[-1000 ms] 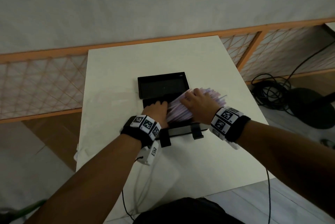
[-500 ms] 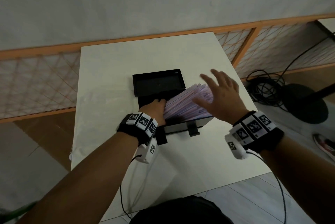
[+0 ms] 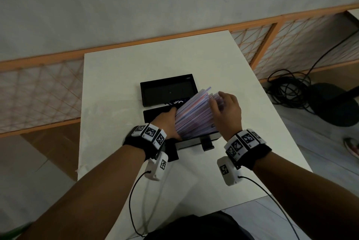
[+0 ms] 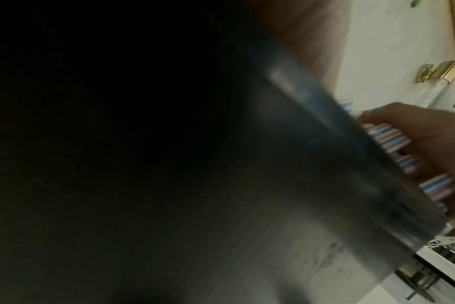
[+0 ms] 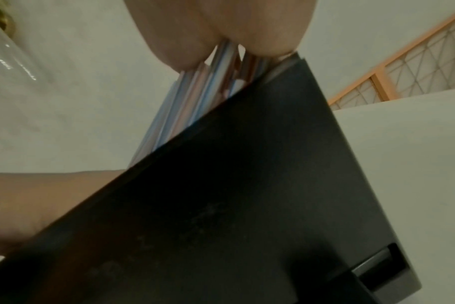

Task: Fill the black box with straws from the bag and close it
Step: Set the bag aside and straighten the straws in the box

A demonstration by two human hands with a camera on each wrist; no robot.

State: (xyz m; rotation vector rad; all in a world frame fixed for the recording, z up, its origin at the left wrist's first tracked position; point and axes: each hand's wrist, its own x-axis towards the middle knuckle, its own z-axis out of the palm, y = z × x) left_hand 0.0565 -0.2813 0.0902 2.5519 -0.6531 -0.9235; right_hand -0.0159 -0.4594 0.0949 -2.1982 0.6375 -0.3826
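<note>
Right hand [image 3: 228,111] came back down from its lift half a second ago; its fingers [image 3: 213,104] now curl over the right edge of the straws [image 3: 194,115], grasping the far end of the bundle. Straws sit fanned and tilted in the black box [image 3: 196,140], tips sticking out past its far right rim. Left hand [image 3: 167,123] presses the bundle's left side, fingers hidden inside the box, so can't tell their grip. Box lid [image 3: 169,89] lies open just behind it. All on the white table [image 3: 116,84]. Cables [image 3: 287,88] on the floor to the right.
</note>
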